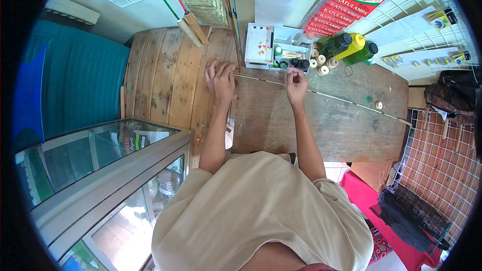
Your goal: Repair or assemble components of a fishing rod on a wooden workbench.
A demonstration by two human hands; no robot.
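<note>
1. Left of centre, the left hand rests near one end of a slim, pale, dark-banded rod; its fingers bend slightly apart, hold uncertain.
2. At upper centre, the right hand crosses the rod, fingertips together; anything pinched is indiscernible.
3. The rod slants to right of centre; work seems under way, details too small to judge what remains.
4. Brown wooden tabletop offers room below the rod, down to its lower edge; a white compartmented plastic box limits reach above.

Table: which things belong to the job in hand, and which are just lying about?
Job in hand, it seems:
thin rod, with the left hand near one end and the right hand over it

Apparently lying about:
spools
bottles
white box
red and green rods
</note>
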